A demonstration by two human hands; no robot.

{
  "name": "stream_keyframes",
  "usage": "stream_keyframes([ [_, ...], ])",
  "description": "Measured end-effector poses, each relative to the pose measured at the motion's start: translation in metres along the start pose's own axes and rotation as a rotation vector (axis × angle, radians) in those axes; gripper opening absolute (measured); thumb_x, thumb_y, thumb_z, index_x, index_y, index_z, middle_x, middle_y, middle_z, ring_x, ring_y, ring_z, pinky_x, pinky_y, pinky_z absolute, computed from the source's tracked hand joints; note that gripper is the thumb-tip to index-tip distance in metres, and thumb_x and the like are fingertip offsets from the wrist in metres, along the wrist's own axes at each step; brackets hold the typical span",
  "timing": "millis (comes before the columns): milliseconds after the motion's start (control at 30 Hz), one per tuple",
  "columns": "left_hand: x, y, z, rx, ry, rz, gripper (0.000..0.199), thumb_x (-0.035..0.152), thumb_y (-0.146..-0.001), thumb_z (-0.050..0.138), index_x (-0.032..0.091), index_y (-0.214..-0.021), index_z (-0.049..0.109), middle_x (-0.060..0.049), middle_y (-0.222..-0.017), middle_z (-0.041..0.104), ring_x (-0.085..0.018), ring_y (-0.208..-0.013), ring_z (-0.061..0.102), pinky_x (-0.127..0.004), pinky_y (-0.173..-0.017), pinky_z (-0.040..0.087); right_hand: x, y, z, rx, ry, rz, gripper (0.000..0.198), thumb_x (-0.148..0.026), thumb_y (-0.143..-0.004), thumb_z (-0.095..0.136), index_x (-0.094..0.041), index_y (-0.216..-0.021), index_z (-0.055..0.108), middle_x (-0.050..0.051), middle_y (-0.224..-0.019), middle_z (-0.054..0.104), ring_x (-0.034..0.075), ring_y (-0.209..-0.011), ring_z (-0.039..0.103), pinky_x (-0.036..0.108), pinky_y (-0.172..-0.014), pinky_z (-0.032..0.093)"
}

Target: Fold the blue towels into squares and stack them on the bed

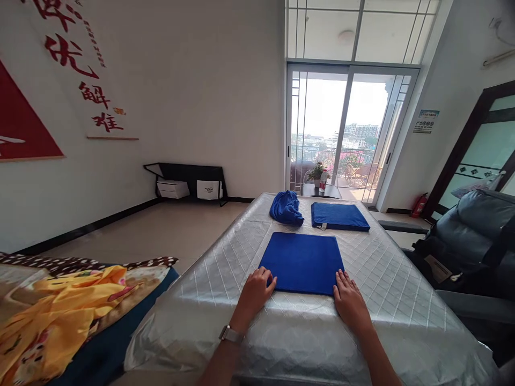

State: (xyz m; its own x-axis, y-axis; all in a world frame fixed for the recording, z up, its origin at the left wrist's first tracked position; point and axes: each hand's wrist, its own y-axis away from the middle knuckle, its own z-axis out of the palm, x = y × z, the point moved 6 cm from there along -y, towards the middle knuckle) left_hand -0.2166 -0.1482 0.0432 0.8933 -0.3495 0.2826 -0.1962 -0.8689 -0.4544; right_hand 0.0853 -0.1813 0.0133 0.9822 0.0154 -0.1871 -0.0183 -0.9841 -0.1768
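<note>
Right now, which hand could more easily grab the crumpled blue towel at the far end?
Probably the left hand. The crumpled towel lies far-left, beyond the flat towel; the right hand sits nearer the folded towel.

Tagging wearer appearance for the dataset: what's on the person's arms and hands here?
Both forearms are bare, with no sleeves in view. The left hand has a wristwatch just behind it, with a silver-grey case and band. The right hand shows no watch, no glove, no band. No rings can be made out on either hand. No cables or markings.
</note>
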Motion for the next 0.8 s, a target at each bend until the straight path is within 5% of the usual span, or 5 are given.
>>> stream_keyframes([
  [467,0.022,0.000,-0.008,-0.041,-0.169,0.085,0.038,0.030,-0.101,0.038,0.022,-0.073,0.063,-0.006,-0.077,0.065,-0.021,-0.076,0.060,-0.035,-0.076,0.044,0.000,0.006,-0.008,0.076,-0.131,-0.005,0.056,-0.036,-0.099,0.030,-0.015,-0.147,0.049,0.006,-0.152,0.049,0.019,-0.145,0.038,0.036,-0.120,0.030],
  [633,0.088,-0.017,0.003,-0.061,-0.003,0.235,0.030,0.029,-0.101,0.041,0.023,-0.089,0.068,-0.008,-0.091,0.069,-0.024,-0.091,0.063,-0.038,-0.085,0.047,0.000,0.005,-0.007,0.067,-0.120,-0.008,0.057,-0.035,-0.099,0.031,-0.014,-0.151,0.044,0.008,-0.155,0.044,0.020,-0.147,0.034,0.037,-0.121,0.027],
  [800,0.174,-0.044,0.057,-0.148,0.199,0.432,0.043,0.038,-0.104,0.036,0.021,-0.137,0.057,-0.013,-0.142,0.058,-0.026,-0.134,0.049,-0.043,-0.113,0.035,0.000,0.005,-0.005,0.040,-0.040,-0.038,0.056,-0.024,-0.098,0.030,-0.009,-0.150,0.043,0.012,-0.158,0.038,0.023,-0.148,0.032,0.040,-0.122,0.024],
])
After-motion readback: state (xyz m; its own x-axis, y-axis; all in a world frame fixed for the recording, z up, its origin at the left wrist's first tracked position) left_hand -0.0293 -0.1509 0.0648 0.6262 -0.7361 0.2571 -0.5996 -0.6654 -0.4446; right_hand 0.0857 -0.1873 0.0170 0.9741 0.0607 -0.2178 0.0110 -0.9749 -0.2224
